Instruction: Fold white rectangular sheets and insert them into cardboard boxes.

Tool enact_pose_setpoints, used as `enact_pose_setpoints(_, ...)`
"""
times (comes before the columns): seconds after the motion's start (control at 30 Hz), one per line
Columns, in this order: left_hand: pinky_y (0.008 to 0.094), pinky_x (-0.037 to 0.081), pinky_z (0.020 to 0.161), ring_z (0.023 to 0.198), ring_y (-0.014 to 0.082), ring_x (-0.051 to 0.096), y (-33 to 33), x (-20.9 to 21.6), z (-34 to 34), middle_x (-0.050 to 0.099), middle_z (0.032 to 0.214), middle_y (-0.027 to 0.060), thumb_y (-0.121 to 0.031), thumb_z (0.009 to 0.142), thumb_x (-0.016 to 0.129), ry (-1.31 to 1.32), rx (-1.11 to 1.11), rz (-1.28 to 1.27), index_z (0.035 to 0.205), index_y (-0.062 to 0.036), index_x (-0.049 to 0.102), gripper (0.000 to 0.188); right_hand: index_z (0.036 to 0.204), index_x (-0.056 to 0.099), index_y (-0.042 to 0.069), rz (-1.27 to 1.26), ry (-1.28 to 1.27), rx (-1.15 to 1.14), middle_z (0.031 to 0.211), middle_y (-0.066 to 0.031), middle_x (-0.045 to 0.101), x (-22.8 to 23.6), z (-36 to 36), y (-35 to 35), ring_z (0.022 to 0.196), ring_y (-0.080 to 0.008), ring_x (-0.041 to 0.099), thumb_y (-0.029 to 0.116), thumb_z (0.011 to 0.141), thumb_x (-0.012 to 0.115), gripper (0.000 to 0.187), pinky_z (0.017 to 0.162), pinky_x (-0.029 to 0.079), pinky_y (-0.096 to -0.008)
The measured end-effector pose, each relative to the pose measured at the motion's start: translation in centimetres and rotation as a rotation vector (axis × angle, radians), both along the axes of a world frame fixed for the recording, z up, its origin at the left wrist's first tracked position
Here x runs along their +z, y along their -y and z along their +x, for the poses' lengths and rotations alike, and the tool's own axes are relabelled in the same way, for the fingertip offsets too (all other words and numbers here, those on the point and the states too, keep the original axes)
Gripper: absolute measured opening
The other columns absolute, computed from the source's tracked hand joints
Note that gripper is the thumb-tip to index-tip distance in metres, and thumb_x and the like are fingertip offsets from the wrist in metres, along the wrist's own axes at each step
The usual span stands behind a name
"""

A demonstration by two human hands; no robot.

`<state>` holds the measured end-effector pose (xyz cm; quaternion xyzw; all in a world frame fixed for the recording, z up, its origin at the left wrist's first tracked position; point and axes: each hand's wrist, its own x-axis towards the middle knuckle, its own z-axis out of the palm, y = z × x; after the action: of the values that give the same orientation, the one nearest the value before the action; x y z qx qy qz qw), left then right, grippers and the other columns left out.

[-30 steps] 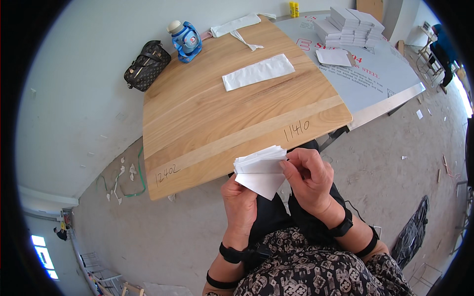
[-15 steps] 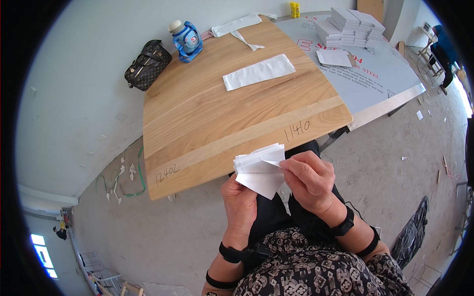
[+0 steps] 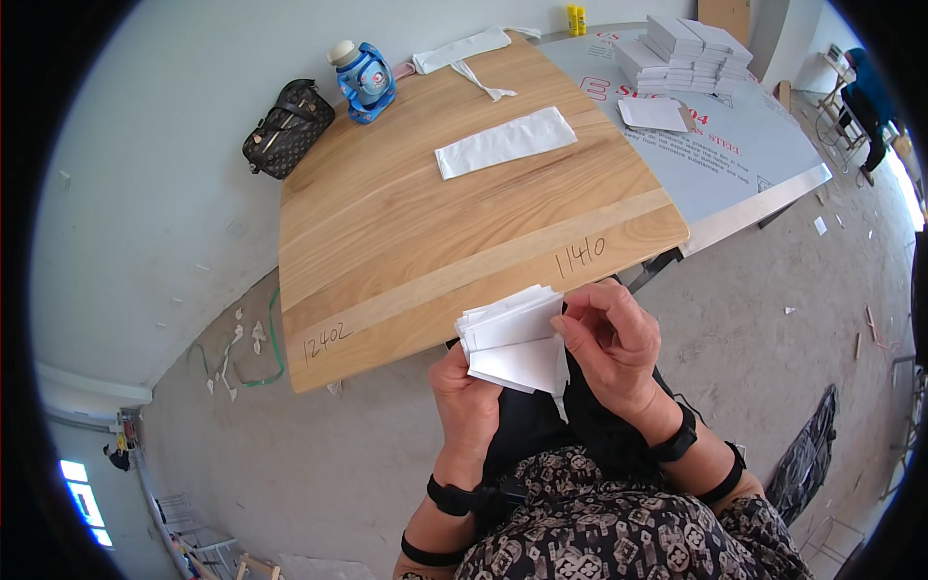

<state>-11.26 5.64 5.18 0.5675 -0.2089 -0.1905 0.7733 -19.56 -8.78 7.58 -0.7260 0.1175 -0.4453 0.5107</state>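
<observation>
- We're holding the white papers (image 3: 514, 333) in a loose, fanned bunch, in front of our lap, nr the worktop's (image 3: 387, 227) near edge.
- We're grasping their lower L side w/ the fingers of our L hand (image 3: 465, 394).
- We're keeping the fingers of our R hand (image 3: 619, 353) curled, thumb + index tips touching the papers' R edge; can't tell if a sheet's being pinched.
- We're wearing a black band on each wrist, L (image 3: 452, 497) & R (image 3: 674, 440).
- We're facing the wooden worktop, w/ a white strip (image 3: 506, 142) lying flat past the papers & another strip (image 3: 464, 49) at the far edge.
- We're seeing a dark bag (image 3: 288, 130) at the worktop's L edge, by the wall, w/ a blue bottle (image 3: 365, 82) upright just beside it.
- To the R, we're seeing a grey sheet (image 3: 720, 155) bearing a white stack (image 3: 681, 56), a card (image 3: 653, 114) & yellow tubes (image 3: 576, 19).
- On the floor (image 3: 348, 483), we're seeing a green strap (image 3: 275, 353) far L, black plastic (image 3: 810, 454) far R.
- Also far R, we're seeing a person (image 3: 863, 101) in blue, well apart from us.
</observation>
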Motion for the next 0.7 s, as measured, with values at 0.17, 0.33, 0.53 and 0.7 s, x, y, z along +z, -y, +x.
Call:
enact_pose_setpoints(0.17,0.0265,0.048,0.083,0.091,0.0117,0.062,0.17,0.39,-0.22,0.069,0.099,0.0053,0.008,0.081,0.064,0.01,0.013,-0.014,0.1,0.001,0.068,0.02,0.093,0.061,0.003,-0.057,-0.039,-0.046,0.076,-0.003,0.057,0.82,-0.11,-0.13,0.049,-0.0073,0.046,-0.005,0.074,0.072,0.023,0.045,0.037,-0.0222)
enact_pose_setpoints(0.33,0.0258,0.048,0.082,0.09,0.0107,0.062,0.03,0.25,-0.17,0.069,0.098,0.0046,0.01,0.082,0.062,0.036,0.006,-0.017,0.099,0.0009,0.068,0.02,0.089,0.063,0.003,-0.157,-0.021,-0.06,0.078,-0.0042,0.058,0.77,-0.08,0.13,0.051,-0.0099,0.05,-0.006,0.074,0.071,0.019,0.047,0.039,-0.0238)
enact_pose_setpoints(0.53,0.0255,0.048,0.082,0.09,0.0106,0.062,0.18,0.3,-0.26,0.069,0.098,0.0047,0.01,0.082,0.062,0.028,0.01,-0.033,0.1,0.0009,0.068,0.021,0.087,0.065,0.003,-0.385,0.041,-0.128,0.079,-0.0058,0.058,0.53,-0.1,0.38,0.058,-0.0182,0.059,-0.006,0.07,0.072,0.02,0.05,0.046,-0.0271)
enact_pose_setpoints(0.7,0.0262,0.049,0.083,0.091,0.0113,0.063,0.08,0.11,-0.18,0.069,0.099,0.0051,0.01,0.081,0.063,0.025,0.02,-0.037,0.101,0.0008,0.068,0.022,0.087,0.067,0.004,-0.482,0.057,-0.126,0.08,-0.0063,0.058,0.3,-0.42,0.37,0.06,-0.0188,0.06,-0.005,0.064,0.073,0.026,0.049,0.047,-0.0278)
